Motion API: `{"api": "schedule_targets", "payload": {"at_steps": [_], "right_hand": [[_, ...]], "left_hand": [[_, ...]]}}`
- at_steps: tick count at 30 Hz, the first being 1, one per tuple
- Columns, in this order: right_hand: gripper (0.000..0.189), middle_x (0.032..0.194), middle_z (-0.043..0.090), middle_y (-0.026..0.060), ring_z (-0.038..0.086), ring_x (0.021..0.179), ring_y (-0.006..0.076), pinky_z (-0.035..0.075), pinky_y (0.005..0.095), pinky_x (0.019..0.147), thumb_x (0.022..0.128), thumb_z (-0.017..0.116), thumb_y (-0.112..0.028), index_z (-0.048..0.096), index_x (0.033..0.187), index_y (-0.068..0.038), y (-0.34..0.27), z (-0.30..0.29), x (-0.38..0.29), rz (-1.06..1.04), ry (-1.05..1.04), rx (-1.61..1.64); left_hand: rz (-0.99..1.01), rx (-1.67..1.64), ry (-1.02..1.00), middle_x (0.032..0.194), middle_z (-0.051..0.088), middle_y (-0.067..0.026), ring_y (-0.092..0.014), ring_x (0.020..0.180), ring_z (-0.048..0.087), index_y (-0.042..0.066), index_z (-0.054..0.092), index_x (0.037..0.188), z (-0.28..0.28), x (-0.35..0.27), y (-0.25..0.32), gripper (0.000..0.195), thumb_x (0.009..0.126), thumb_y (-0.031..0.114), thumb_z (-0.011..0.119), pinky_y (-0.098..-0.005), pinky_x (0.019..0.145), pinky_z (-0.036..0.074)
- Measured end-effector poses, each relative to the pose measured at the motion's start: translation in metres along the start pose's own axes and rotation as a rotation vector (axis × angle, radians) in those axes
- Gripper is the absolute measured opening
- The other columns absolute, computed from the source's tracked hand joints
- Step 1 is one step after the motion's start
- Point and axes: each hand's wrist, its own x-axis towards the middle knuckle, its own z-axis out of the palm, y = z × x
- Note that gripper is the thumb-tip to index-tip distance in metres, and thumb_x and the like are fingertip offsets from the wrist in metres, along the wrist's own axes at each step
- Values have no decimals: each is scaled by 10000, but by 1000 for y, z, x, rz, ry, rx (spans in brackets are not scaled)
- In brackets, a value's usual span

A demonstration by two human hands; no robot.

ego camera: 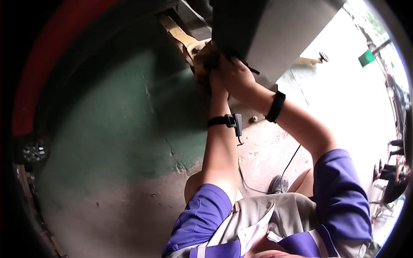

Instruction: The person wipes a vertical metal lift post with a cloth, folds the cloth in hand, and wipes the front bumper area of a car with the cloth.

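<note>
Both of my hands are together in shadow at a steel lift column (284, 35), beside a yellow metal lift arm (184, 37) with a bolt at its pivot. My right hand (237, 75) lies over the column's lower side, its fingers bent into the dark; a thin black rod (252, 69) sticks out beyond it. My left hand (217, 75) reaches in just beneath and left of the right one, its fingers mostly hidden. What either hand grips is too dark to tell.
A red curved vehicle body edge (35, 74) arches overhead at the left. A second yellow arm with a round pad (323, 57) lies right of the column. An anchor bolt (254, 119) stands on the base plate. A cable hangs by my wrists. People sit at the far right.
</note>
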Motion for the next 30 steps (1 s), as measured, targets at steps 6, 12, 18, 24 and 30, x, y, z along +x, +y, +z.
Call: {"api": "schedule_targets", "payload": {"at_steps": [6, 12, 18, 24, 30], "right_hand": [[280, 1206, 576, -13, 469, 1188, 160, 273, 381, 957, 743, 600, -200, 668, 1014, -185, 94, -61, -47, 81, 894, 264], [401, 1074, 511, 88, 448, 1068, 286, 362, 431, 904, 723, 636, -107, 627, 1117, -183, 138, -27, -67, 330, 836, 553], [416, 885, 511, 55, 476, 828, 271, 447, 342, 763, 657, 613, -26, 605, 1046, -173, 39, 43, -46, 403, 899, 788], [356, 974, 510, 152, 486, 937, 339, 463, 405, 814, 723, 579, -71, 588, 1073, -137, -19, 137, -73, 411, 555, 904], [251, 1022, 499, 187, 488, 998, 373, 439, 422, 859, 762, 574, -23, 566, 1003, -91, -66, 150, -69, 505, 285, 1278]], "left_hand": [[79, -1206, 208, 958, 643, -158, -234, 882, 628, -44, 528, 1160, -80, 37, 91, 421, 974, 330, 471, -329, 830, 480], [25, -610, 80, 691, 407, 36, -48, 625, 350, -9, 504, 829, -122, 25, 154, 433, 926, 403, 591, -213, 560, 344], [-154, -295, 146, 954, 624, -276, -423, 837, 607, -94, 613, 909, -85, -1, 114, 422, 955, 303, 478, -448, 747, 481], [-285, -41, -102, 840, 631, -305, -441, 850, 618, -105, 643, 876, -20, -62, 74, 493, 960, 333, 434, -483, 744, 482], [-597, -55, -390, 978, 658, -261, -316, 934, 641, -146, 596, 1004, -12, -78, 19, 438, 952, 277, 495, -395, 818, 478]]}}
